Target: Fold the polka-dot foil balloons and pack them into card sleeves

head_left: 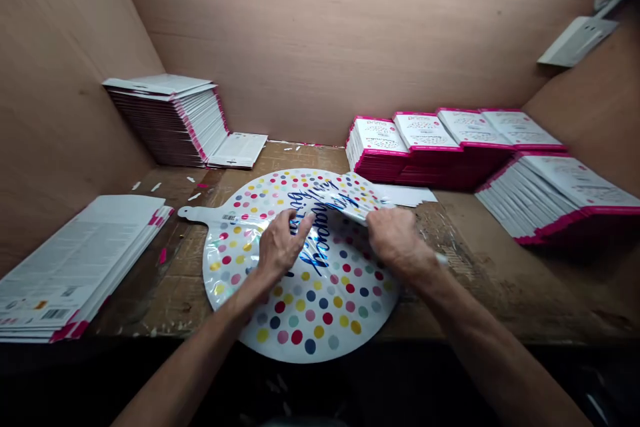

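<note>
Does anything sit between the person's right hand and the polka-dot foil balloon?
Nothing visible does: the right hand is directly on the raised, folded edge of the polka-dot foil balloon, and the left hand lies on its surface.

Over the dotted balloon [320, 320], a bare left hand [280, 243] and a bare right hand [395, 237] are showing bony knuckles and lean fingers, and past the balloon's near edge a bare left forearm [200, 353] and a bare right forearm [490, 353] are looking long and thin, with faint hairs showing along them
</note>
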### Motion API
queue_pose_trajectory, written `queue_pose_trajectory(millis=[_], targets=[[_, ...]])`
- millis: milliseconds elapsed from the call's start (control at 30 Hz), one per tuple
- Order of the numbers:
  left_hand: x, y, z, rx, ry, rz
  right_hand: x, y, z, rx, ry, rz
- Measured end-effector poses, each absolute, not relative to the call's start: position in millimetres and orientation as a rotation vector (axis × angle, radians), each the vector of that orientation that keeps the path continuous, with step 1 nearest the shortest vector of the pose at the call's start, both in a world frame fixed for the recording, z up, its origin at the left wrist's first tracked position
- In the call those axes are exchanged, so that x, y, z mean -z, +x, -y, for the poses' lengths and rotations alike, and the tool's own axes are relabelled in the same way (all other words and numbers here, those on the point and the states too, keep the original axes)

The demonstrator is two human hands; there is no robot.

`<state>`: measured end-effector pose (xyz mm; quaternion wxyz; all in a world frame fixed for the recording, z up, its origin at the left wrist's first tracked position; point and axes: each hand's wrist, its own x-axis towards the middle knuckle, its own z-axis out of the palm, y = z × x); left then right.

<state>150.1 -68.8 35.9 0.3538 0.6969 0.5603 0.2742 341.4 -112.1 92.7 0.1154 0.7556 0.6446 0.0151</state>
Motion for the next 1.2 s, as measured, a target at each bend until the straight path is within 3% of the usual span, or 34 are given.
queue_pose_trajectory(millis=[167, 267, 333, 467, 533, 667, 833, 1033, 1133, 1200], targets=[[-44.4, 151.5, 121.6, -0.672, 0.937, -1.093, -66.2, 295.6, 173.4, 0.206, 2.128, -2.360], [-45.0, 128.3, 110.2, -0.675, 0.808, -1.142, -53.2, 306.8, 195.1, 0.337, 1.704, -2.925], [-44.9, 104.8, 99.5, -0.640, 0.825, -1.132, -44.5, 320.4, 194.6, 0.225, 1.575, -3.094], [-41.0, 66.8, 98.0, -0.477, 1.179, -1.307, -26.9, 327.1, 175.1, -0.076, 1.518, -3.110], [-37.2, 56.5, 105.2, -0.580, 1.576, -1.494, -24.3, 321.8, 166.6, -0.072, 1.439, -3.084], [-29.2, 44.6, 115.6, -0.713, 2.304, -1.270, -37.4, 316.1, 149.5, 0.207, 1.379, -3.022], [-26.3, 43.9, 100.4, -0.638, 2.220, -1.368, -49.8, 309.1, 97.2, 0.545, 1.941, -2.689], [-34.7, 65.0, 62.9, -0.449, 1.680, -1.759, -41.3, 275.3, 79.7, 0.186, 2.530, -2.124], [-33.4, 68.9, 52.0, -0.437, 1.626, -1.775, -41.1, 250.3, 96.6, -0.149, 2.331, -2.468], [-30.5, 68.1, 49.2, -0.485, 1.624, -1.725, -40.3, 230.0, 100.3, -0.196, 1.999, -2.701]])
